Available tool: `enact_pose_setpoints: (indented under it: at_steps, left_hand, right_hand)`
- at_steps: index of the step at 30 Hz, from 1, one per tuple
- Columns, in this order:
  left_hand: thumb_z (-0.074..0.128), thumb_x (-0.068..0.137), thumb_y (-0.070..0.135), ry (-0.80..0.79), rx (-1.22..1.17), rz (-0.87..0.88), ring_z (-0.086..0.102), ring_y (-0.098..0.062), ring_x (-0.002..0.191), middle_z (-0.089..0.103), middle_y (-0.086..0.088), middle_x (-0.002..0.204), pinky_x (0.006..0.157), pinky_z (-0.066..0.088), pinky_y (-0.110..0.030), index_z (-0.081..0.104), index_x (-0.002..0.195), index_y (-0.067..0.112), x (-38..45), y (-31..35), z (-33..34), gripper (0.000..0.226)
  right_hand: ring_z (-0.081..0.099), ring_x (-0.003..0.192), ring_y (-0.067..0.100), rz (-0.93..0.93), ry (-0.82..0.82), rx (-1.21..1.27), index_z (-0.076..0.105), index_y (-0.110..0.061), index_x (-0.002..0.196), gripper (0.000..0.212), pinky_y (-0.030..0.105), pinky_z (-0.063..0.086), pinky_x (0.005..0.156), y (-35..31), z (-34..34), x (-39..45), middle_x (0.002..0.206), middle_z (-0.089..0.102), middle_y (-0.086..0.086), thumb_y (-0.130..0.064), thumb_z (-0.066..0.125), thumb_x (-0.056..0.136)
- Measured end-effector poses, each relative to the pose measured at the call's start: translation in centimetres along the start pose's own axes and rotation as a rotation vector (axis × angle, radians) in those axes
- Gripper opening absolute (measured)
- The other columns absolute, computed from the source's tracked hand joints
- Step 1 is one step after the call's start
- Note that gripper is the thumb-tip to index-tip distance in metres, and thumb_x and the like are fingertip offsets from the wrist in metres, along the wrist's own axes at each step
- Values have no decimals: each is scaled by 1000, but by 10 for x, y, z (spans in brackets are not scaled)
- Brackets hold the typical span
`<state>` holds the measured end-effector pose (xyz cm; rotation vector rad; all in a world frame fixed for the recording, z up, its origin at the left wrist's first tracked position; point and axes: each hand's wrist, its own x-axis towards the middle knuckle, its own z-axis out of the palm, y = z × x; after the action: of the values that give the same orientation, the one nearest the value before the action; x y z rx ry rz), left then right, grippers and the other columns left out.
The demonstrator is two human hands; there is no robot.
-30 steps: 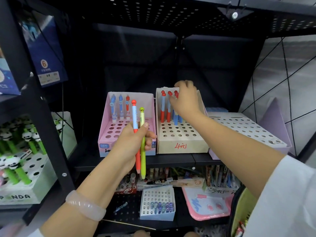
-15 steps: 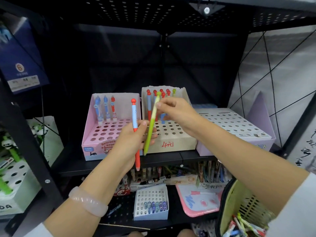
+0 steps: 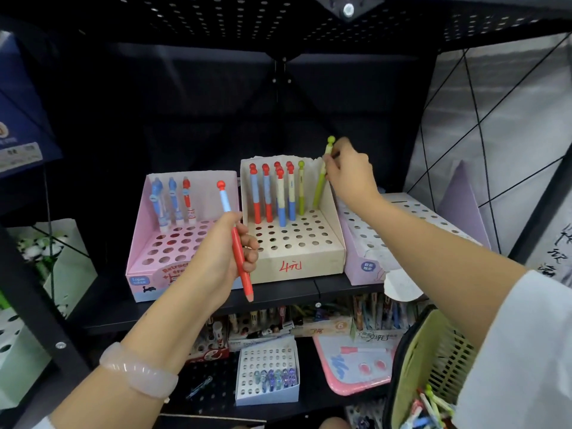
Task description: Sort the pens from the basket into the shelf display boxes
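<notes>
My right hand (image 3: 349, 171) pinches the upper part of a green pen (image 3: 320, 184), whose tip is down at the back row of the beige display box (image 3: 297, 261). That box holds several red, blue and green pens upright. My left hand (image 3: 216, 261) grips a red-and-blue pen (image 3: 238, 252) in front of the pink display box (image 3: 148, 243), which holds three pens at its back. The yellow-green basket (image 3: 433, 360) hangs at lower right with several pens inside.
A lilac perforated box (image 3: 402, 230) stands right of the beige one. The lower shelf carries a small white box (image 3: 266, 373) with clear pens, a pink tray (image 3: 353, 366) and more pen boxes. Panda pen boxes (image 3: 40, 252) sit at left. A black shelf (image 3: 278, 23) hangs overhead.
My right hand took the green pen from my left hand and carried it up and right to the beige box's back row. My left hand now holds one pen only.
</notes>
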<state>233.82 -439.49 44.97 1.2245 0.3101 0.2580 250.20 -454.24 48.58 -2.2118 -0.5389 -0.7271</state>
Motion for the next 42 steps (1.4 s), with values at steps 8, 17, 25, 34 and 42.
enact_pose_setpoints:
  at_steps: [8, 17, 25, 34, 42]
  left_hand:
    - [28, 96, 13, 52, -5, 74, 41, -8, 37, 51, -6, 60, 35, 34, -17, 51, 81, 7, 7, -3, -2, 28]
    - [34, 99, 12, -5, 88, 197, 43, -4, 47, 52, 4, 63, 42, 38, -17, 60, 101, 13, 7, -11, -11, 26]
    - [41, 97, 12, 44, 173, 266, 53, -3, 52, 64, 1, 72, 51, 48, -16, 51, 95, 11, 3, -11, -21, 11]
    - [48, 95, 12, 38, 52, 299, 65, -9, 63, 69, 0, 70, 58, 53, -19, 54, 95, 9, 2, -9, -17, 7]
    - [51, 93, 25, 47, 597, 534, 54, 11, 97, 57, 19, 113, 85, 42, -10, 49, 119, 30, 2, -2, -40, 27]
  right_hand:
    - [62, 76, 36, -47, -46, -111, 48, -2, 107, 24, 43, 52, 71, -6, 0, 10, 87, 64, 19, -24, 42, 98]
    - [50, 106, 34, -14, -104, -298, 61, -4, 99, 27, 34, 43, 69, 0, 22, 18, 112, 54, 17, -27, 50, 94]
    - [38, 118, 34, 115, -117, -339, 58, -2, 113, 30, 41, 42, 91, -1, 35, 3, 128, 41, 18, -22, 52, 92]
    - [51, 61, -5, -52, -540, 518, 63, -25, 75, 21, 14, 40, 63, -84, 22, -62, 63, 54, -16, -34, 54, 92]
    - [55, 53, 6, 31, -349, 703, 58, -14, 83, 13, 19, 48, 51, -93, 18, -50, 68, 59, -1, -17, 52, 94]
